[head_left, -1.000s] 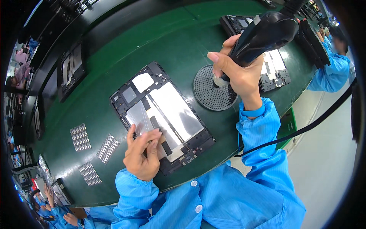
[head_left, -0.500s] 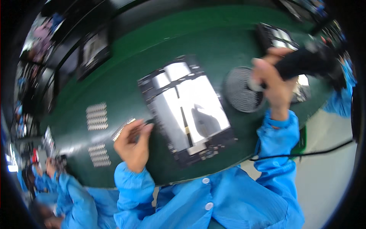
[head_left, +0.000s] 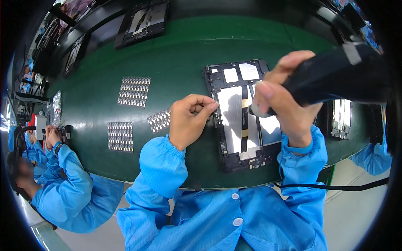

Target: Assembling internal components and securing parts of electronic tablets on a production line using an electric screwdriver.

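Note:
A tablet-like device (head_left: 230, 111) lies opened on the table, black frame, silvery panels and a dark ribbon strip showing. At its left edge, the thumb and forefinger of my left hand (head_left: 188, 119) are pinched together; whatever they hold is too small to make out. My right hand (head_left: 289, 100), fingers wrapped round, grips a thick black handheld tool (head_left: 335, 77) over the device's right side. A pale rounded tip (head_left: 259, 111) shows under those fingers, above the panels. Beside my left hand lies a sheet of small parts (head_left: 159, 120), partly covered by that hand.
Two more sheets of small parts, one farther off (head_left: 134, 91) and one nearer (head_left: 120, 137), lie on the green table (head_left: 176, 69). Another opened device (head_left: 341, 119) is at right, one more (head_left: 144, 21) at the back. A black cable (head_left: 335, 187) crosses my right sleeve. A co-worker (head_left: 67, 180) sits at left.
My left hand has gone from the parts sheet to the device's left edge. My right hand has brought the tool over the device. The round ribbed disc is out of sight. The view has shifted.

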`<state>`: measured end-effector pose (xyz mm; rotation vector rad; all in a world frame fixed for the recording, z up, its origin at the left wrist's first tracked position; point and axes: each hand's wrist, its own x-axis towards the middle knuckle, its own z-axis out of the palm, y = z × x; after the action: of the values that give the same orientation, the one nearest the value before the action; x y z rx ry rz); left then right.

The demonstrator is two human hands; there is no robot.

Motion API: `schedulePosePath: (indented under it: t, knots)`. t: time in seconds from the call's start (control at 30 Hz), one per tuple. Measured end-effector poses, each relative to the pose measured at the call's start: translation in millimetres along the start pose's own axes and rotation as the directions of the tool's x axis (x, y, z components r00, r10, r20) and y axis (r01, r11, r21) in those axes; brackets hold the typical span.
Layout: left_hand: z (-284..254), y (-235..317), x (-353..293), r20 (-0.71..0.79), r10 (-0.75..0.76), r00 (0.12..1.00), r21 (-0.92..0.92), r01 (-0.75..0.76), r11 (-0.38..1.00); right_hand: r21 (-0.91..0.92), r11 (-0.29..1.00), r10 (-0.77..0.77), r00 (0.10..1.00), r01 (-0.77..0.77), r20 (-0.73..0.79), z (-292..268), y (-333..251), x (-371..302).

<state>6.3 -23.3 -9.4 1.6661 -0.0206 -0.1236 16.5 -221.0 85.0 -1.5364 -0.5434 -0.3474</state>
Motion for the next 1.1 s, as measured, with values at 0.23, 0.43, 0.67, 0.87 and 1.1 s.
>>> schedulePosePath:
  t: [0.23,0.43,0.67,0.87,1.1]
  knots:
    - [-3,-3,19,0.033,0.128,0.991,0.096,-0.130,0.987,0.040,0.998,-0.041,0.999,0.041,-0.012,37,20,14]
    - [-13,12,23,0.138,-0.092,0.986,0.081,0.082,0.993,0.069,0.997,-0.044,0.999,0.043,0.022,52,32,18]
    - [-18,16,22,0.211,-0.174,0.962,-0.018,0.182,0.983,0.010,0.999,-0.050,0.999,0.050,0.016,44,38,19]
    - [-17,11,23,0.203,-0.125,0.971,0.022,0.123,0.992,0.039,0.998,0.046,0.999,-0.046,0.009,49,38,17]
    - [-15,11,22,0.153,-0.132,0.979,0.081,0.121,0.989,-0.018,1.000,0.016,1.000,-0.016,-0.002,49,35,19]
